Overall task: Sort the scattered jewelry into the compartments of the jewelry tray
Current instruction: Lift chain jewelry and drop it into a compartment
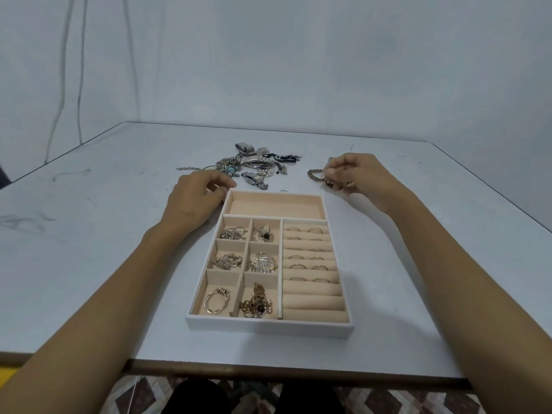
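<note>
Our two bare forearms reach in from the near edge of the tabletop (89, 234), one either side of the tray (268, 327).

Tray, near to far: six small compartments on the left, each with a piece or a cluster in it. A wire ring (216, 300) lies in the nearest left one, a tangle of gold chain (257, 303) beside it. Ring rolls on the right carry thin rings (314, 230) in the farther rows. The long compartment (274, 208) across the far end holds nothing we can see.

Left grip (197, 195): fingers loosely curled, resting at the tray's far left corner, nothing held that we can make out.

Right grip (355, 174): just past the tray's far right corner, fingertips pinched on a beaded bracelet (314, 174). The free part of its loop trails left of the fingers, low over the tabletop. We cannot tell if it touches.

Farther off, the unsorted pile (257, 165) lies beyond the tray, between the two grips: watches, chains, small bits.

Step in hand, as we judge it: the bracelet is picked up and has yet to be placed. Next move calls for carrying it back and left over the tray wall, most likely to the long compartment, and lowering it so the loop does not snag the rim.
</note>
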